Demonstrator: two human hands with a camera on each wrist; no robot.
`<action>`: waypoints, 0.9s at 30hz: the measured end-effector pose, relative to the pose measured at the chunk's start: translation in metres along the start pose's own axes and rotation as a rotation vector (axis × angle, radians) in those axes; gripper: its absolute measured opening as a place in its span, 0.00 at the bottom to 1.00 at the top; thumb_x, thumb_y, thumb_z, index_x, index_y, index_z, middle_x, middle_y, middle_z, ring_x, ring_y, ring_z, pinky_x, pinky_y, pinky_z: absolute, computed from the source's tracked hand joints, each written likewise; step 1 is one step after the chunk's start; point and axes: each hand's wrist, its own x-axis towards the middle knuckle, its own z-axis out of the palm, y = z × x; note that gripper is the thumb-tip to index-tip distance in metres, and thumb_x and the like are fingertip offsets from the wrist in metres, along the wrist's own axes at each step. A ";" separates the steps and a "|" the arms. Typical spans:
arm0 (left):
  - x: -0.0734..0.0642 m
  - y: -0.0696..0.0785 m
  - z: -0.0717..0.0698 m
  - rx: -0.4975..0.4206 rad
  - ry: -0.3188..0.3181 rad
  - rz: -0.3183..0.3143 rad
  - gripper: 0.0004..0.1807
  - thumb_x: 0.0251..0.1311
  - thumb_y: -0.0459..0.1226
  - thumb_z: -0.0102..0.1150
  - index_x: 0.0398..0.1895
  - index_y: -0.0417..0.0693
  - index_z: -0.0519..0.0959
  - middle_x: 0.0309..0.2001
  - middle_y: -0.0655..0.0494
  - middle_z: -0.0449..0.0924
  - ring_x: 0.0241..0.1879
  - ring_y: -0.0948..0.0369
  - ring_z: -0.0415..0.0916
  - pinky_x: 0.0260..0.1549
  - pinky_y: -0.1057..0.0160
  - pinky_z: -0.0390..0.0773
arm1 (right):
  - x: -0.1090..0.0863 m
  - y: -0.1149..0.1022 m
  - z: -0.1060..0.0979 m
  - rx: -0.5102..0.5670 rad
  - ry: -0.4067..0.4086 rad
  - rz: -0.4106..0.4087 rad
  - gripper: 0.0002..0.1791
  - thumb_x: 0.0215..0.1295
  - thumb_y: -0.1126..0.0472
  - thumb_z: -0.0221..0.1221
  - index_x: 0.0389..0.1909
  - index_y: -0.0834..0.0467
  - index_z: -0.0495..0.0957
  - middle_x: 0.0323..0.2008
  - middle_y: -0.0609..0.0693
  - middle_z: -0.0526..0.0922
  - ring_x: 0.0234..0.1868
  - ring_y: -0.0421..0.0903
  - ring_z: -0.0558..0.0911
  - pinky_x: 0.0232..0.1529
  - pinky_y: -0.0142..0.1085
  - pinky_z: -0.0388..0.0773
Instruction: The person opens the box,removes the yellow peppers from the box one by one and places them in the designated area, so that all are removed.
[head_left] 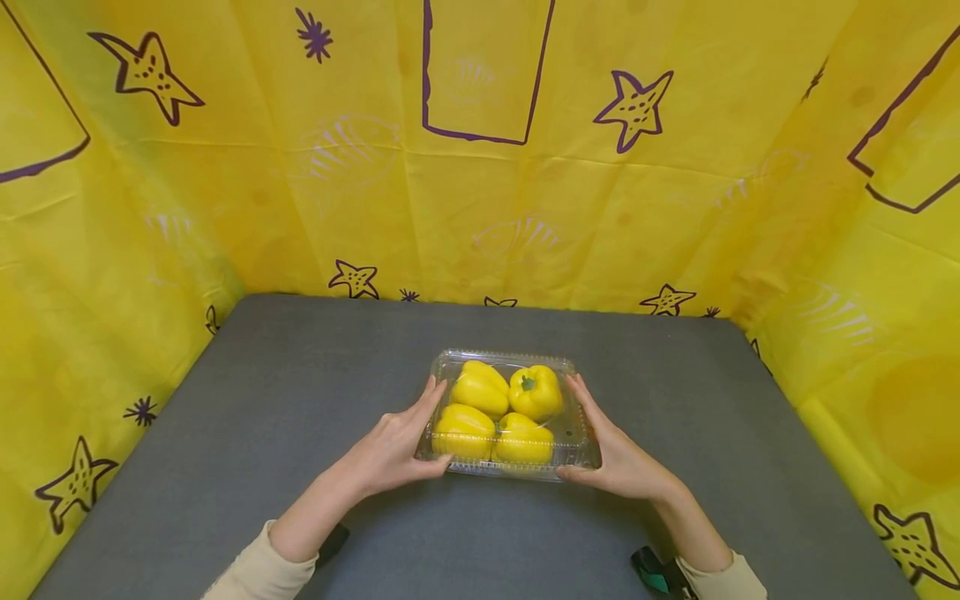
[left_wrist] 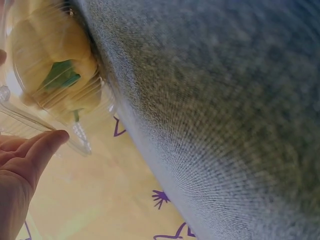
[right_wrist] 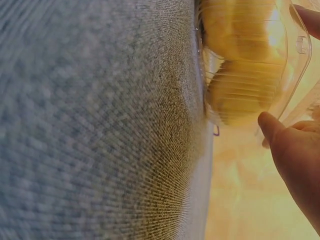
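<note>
A clear plastic clamshell box [head_left: 572,435] sits on the grey table, with several yellow bell peppers [head_left: 480,390] visible through its lid. My left hand [head_left: 393,450] holds the box's left side, thumb at the front corner and fingers along the side. On the opposite side, my right hand [head_left: 626,461] grips the box the same way, its thumb at the front right corner. In the left wrist view, a green stem [left_wrist: 62,74] shows through the plastic near the left hand [left_wrist: 25,162]. The right wrist view has the right thumb [right_wrist: 270,125] against the box's rim [right_wrist: 303,45].
The grey cloth-covered table [head_left: 300,358] spreads around the box. Yellow curtains [head_left: 480,192] with starfish and fish drawings enclose its back and both sides. A dark band [head_left: 651,571] with a green part is near the right wrist, and another dark piece [head_left: 332,544] near the left.
</note>
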 end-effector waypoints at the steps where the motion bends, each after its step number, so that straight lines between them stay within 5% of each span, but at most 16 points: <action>1: 0.000 -0.001 0.000 0.000 0.001 0.002 0.54 0.48 0.43 0.72 0.74 0.33 0.52 0.71 0.30 0.54 0.15 0.69 0.57 0.24 0.69 0.73 | 0.000 0.000 0.000 0.006 -0.002 0.000 0.65 0.51 0.57 0.74 0.78 0.50 0.35 0.77 0.51 0.27 0.76 0.55 0.36 0.63 0.66 0.50; 14: -0.002 -0.006 -0.005 -0.045 -0.037 0.000 0.53 0.51 0.43 0.71 0.74 0.32 0.51 0.73 0.34 0.51 0.14 0.72 0.46 0.18 0.71 0.66 | 0.002 0.000 0.001 0.008 -0.010 -0.003 0.65 0.52 0.56 0.74 0.78 0.51 0.34 0.77 0.51 0.27 0.76 0.55 0.36 0.64 0.66 0.49; 17: -0.002 -0.008 -0.006 -0.043 -0.038 0.008 0.52 0.52 0.41 0.70 0.75 0.32 0.51 0.73 0.36 0.52 0.16 0.70 0.53 0.20 0.70 0.70 | 0.003 0.001 0.001 0.009 -0.013 -0.004 0.65 0.52 0.56 0.74 0.78 0.51 0.34 0.77 0.50 0.26 0.76 0.55 0.36 0.64 0.66 0.49; 21: -0.006 -0.013 -0.006 -0.037 -0.005 0.046 0.50 0.52 0.37 0.69 0.75 0.35 0.53 0.72 0.38 0.56 0.35 0.61 0.80 0.40 0.60 0.81 | 0.002 0.002 -0.001 -0.028 -0.007 0.002 0.65 0.52 0.55 0.74 0.78 0.51 0.35 0.77 0.50 0.28 0.76 0.52 0.37 0.69 0.51 0.49; 24: -0.007 -0.015 -0.005 -0.042 0.017 0.077 0.49 0.52 0.36 0.69 0.75 0.36 0.53 0.70 0.38 0.59 0.55 0.52 0.77 0.48 0.53 0.78 | 0.000 0.001 -0.003 -0.051 -0.006 0.003 0.65 0.51 0.54 0.74 0.78 0.51 0.35 0.77 0.50 0.28 0.76 0.51 0.37 0.69 0.33 0.48; 27: -0.008 -0.016 -0.005 -0.048 0.033 0.098 0.49 0.52 0.36 0.69 0.75 0.36 0.53 0.70 0.37 0.60 0.55 0.51 0.76 0.47 0.53 0.79 | -0.001 0.002 -0.003 -0.057 -0.011 0.001 0.65 0.52 0.53 0.74 0.78 0.52 0.34 0.77 0.50 0.28 0.76 0.51 0.37 0.68 0.32 0.48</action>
